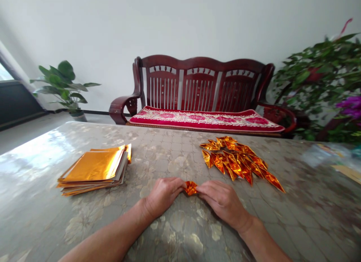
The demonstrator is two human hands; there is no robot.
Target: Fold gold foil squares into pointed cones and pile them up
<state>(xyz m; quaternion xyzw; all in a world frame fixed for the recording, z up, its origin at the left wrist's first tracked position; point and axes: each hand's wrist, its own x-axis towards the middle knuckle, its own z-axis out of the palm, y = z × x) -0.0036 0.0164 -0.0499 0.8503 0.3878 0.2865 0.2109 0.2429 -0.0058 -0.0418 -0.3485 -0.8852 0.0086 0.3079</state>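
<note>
Between my two hands is a small folded piece of gold foil paper (191, 188), its shiny crinkled middle showing. My left hand (166, 194) pinches its left end, and my right hand (221, 200) pinches the right end; both ends are hidden by the fingers. To the left lies a stack of gold foil paper sheets (94, 166), some with their dull grey side showing. Beyond my right hand, several folded gold foil pieces (235, 158) with pointed ends lie in an overlapping cluster.
A patterned cover lies over the table (158, 149). Clear plastic bags (324, 155) and a tan flat piece (348, 173) rest at the right. Behind the table stand a dark red wooden bench (199, 85) with a red floral cushion (205, 118) and potted plants (63, 85) on the floor.
</note>
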